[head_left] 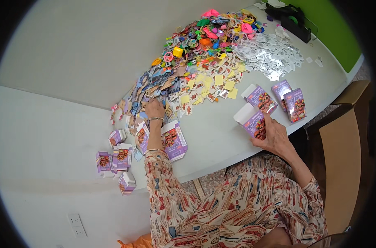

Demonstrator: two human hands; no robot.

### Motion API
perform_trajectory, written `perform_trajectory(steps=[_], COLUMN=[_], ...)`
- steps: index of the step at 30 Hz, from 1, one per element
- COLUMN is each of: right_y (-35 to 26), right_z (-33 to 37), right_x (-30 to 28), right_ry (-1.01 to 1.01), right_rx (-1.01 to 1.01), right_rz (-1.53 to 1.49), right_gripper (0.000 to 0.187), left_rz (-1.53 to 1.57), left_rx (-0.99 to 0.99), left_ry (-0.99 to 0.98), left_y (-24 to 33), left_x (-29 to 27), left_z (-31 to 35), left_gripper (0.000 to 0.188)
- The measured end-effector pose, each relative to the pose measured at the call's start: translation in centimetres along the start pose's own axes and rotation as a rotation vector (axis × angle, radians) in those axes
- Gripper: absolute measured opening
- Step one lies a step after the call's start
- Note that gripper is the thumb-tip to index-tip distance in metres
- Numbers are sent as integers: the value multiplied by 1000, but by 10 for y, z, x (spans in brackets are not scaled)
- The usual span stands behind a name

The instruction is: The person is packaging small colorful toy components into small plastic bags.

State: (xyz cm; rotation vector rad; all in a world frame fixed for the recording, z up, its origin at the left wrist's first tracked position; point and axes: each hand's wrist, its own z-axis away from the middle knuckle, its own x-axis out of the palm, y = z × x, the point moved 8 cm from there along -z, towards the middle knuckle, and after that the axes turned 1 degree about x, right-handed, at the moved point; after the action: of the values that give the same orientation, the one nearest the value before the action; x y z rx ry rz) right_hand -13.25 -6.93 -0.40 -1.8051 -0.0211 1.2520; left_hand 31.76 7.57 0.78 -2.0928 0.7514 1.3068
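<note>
On the near right part of the white table (221, 136), the right hand (275, 138) holds a small purple carton (252, 122) upright, its white top flap open. The fingers wrap the lower body of the carton and press against its sides; the thumb position cannot be resolved. The left hand (154, 109) lies flat on the near edge of a pile of printed cards (154, 89), fingers spread and resting on the cards; whether a card is pinched cannot be told.

Handling judgement: the carton appears to be thin folded cardboard, light and easily crushed. Hold it by the lower side panels, clear of the open flap, with light pressure only. The cards appear thin, flexible and smooth; they should slide off the pile under a fingertip and lift by one edge.

Just beyond the held carton stand three more purple cartons (279, 99). To the near left lies a group of closed cartons (117, 157). Far across the table are yellow squares (221, 82), bright plastic toys (212, 33) and silvery packets (270, 53).
</note>
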Motion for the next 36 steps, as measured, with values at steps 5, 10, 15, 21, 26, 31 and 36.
perform_trajectory(steps=[5,10,15,21,26,31,36], right_y=[-3,0,-2,-1,-3,-5,-1], right_z=[1,-3,-7,-6,-3,-1,-1], right_x=[-1,-1,5,5,1,5,-1], right_ry=[-32,-11,-60,-46,-47,-111,-101], right_rx=[24,8,14,3,-1,9,27], right_rz=[-2,-4,68,67,106,141,117], right_gripper=[92,93,89,86,86,90,90], left_rz=[-207,246,1131,1576,1349,1269,1382], left_rx=[268,316,-14,-71,198,279,211], left_ry=[148,442,-46,-261,-226,-279,-172], left_y=[27,76,100,172,190,207,200], left_x=[-15,-90,-92,-129,-147,-145,-157], left_z=[0,12,22,53,54,62,53], left_gripper=[11,7,13,17,13,10,10])
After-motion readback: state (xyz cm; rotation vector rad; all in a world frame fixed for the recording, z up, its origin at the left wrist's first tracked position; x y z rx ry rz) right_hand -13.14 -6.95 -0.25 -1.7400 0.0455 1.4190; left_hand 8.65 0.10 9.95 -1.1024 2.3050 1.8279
